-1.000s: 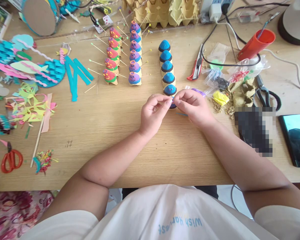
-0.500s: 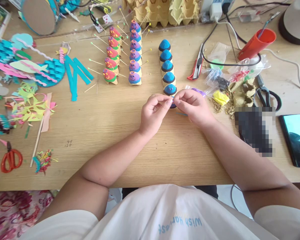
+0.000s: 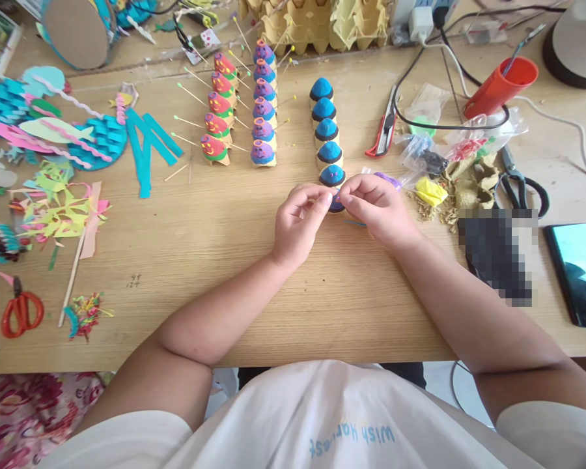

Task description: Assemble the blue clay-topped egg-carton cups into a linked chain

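Left of the one box cutter [image 3: 383,124]: six blue domes [image 3: 326,129], six purple domes [image 3: 263,109], five red-and-green domes [image 3: 218,104]. Right of it: one red cup [image 3: 498,91], one pair of black-handled scissors [image 3: 514,174].

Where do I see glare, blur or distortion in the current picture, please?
Head view: pale glare on the black tablet's screen; blocky pixelation over a dark patch beside it; the red cup leans outward, perhaps wide-angle stretching; detail between the left hand and right hand is too small to read.
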